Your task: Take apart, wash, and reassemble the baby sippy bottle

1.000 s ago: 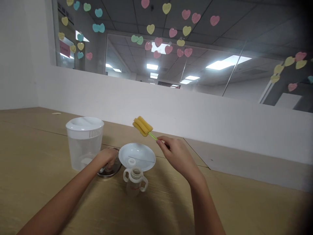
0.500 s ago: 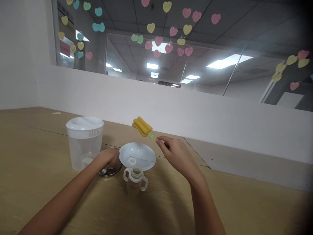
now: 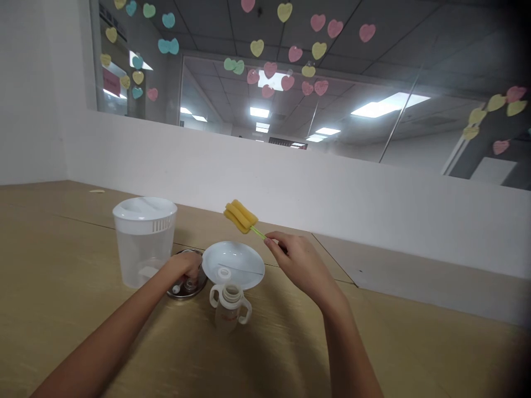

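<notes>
My right hand (image 3: 296, 260) is closed round the thin green handle of a bottle brush (image 3: 241, 216), whose yellow sponge head points up and left in the air. My left hand (image 3: 189, 264) reaches down over a round metal tray (image 3: 182, 297), fingers curled downward. Small clear and white parts (image 3: 177, 288) lie beneath it; what the fingers pinch is hidden. Right of that hand is a white bowl (image 3: 244, 260), with a small white ring-shaped piece (image 3: 224, 273) at its near side. In front of the bowl a baby bottle (image 3: 228, 312) with two handles stands upright, its mouth uncovered.
A translucent bucket (image 3: 143, 243) with a white lid stands left of the metal tray. Behind the wooden table (image 3: 286, 354) rises a white wall (image 3: 199, 166), with a window above bearing heart-shaped sticky notes. A small flat piece (image 3: 97, 191) lies at the far left.
Very little differs. The left hand has shifted slightly over the metal tray, showing a bit more of the clear part below. The right hand and brush stay almost still.
</notes>
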### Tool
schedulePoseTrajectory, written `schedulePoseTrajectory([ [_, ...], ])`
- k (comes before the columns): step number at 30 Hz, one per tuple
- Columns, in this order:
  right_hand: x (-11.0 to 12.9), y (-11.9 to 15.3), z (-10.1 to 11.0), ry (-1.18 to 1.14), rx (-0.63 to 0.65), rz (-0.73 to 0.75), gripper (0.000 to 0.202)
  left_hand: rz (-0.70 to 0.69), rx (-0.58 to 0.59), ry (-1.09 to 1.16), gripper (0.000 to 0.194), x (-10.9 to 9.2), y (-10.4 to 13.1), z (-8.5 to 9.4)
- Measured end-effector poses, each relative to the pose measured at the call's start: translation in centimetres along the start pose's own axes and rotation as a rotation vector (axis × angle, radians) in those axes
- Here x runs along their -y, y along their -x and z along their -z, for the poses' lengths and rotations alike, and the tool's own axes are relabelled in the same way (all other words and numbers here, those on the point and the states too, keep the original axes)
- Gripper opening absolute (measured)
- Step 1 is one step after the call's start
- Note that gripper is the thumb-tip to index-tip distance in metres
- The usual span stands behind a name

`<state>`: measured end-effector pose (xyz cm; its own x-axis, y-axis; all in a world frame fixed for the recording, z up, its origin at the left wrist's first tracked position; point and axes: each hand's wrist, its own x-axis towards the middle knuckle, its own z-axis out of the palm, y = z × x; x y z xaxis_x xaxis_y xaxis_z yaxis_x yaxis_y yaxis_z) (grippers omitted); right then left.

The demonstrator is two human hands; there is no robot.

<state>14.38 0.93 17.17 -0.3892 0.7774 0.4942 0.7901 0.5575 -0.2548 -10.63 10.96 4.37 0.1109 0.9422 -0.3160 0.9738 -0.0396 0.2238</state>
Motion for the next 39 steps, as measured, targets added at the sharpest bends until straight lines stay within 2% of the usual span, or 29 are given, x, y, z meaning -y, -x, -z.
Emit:
schedulePoseTrajectory([
  [7,0.1,-0.1,0.1,0.012,0.008,-0.003,0.033,0.006,0.001,-0.023,0.032,-0.3,0.4,0.5],
  [15,0.1,0.0,0.1,0.017,0.009,0.003,0.035,0.053,0.074,-0.084,0.038,-0.4,0.2,0.3],
  [27,-0.1,0.0,0.0,0.024,0.011,0.005,0.035,0.096,0.114,-0.058,0.027,-0.5,0.6,0.8],
  [34,0.1,0.0,0.1,0.026,0.027,-0.003,0.035,0.1,0.137,0.021,0.011,0.4,1.0,1.3],
  [39,0.1,-0.1,0.1,0.034,0.038,-0.008,0.033,0.123,0.178,0.042,0.011,0.8,0.9,1.4],
])
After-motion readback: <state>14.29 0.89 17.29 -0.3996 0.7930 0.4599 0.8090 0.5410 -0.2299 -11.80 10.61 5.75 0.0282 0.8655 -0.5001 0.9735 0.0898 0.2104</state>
